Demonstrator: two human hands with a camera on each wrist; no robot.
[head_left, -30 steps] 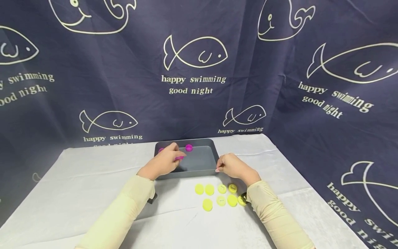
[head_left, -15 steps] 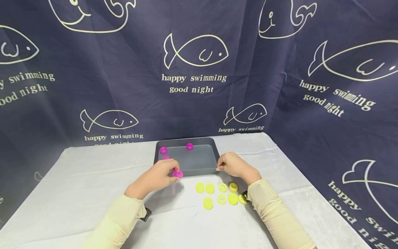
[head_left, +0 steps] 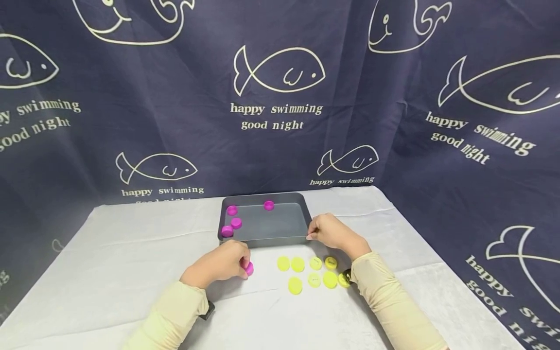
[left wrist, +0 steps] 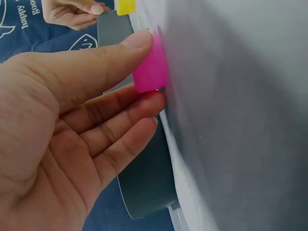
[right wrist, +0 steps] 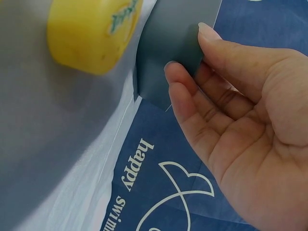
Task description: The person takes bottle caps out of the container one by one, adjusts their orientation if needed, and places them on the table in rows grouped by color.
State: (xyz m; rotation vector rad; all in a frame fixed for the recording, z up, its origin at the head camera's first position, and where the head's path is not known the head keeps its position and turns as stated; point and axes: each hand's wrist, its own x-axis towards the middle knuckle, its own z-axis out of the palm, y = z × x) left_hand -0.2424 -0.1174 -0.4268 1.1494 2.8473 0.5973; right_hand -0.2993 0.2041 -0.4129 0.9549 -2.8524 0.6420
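On the table just in front of the grey tray (head_left: 273,241), my left hand (head_left: 218,262) pinches a magenta bottle cap (head_left: 250,269) between thumb and fingers. The left wrist view shows this cap (left wrist: 153,67) at the cloth, with the thumb on one side and fingertips on the other. My right hand (head_left: 333,231) holds the tray's front right corner; in the right wrist view its thumb and fingers grip the grey wall (right wrist: 168,53). Several magenta caps (head_left: 236,223) lie inside the tray, mostly along its left side.
Several yellow bottle caps (head_left: 297,264) lie in two rough rows before the tray, some with print on top. One yellow cap (head_left: 343,280) is partly hidden by the right wrist's strap. A dark blue fish-print curtain (head_left: 280,146) stands behind the white-covered table (head_left: 131,272).
My left hand has come out of the tray toward me, carrying a magenta cap over the front rim down to the table. The right hand stays at the tray's corner.
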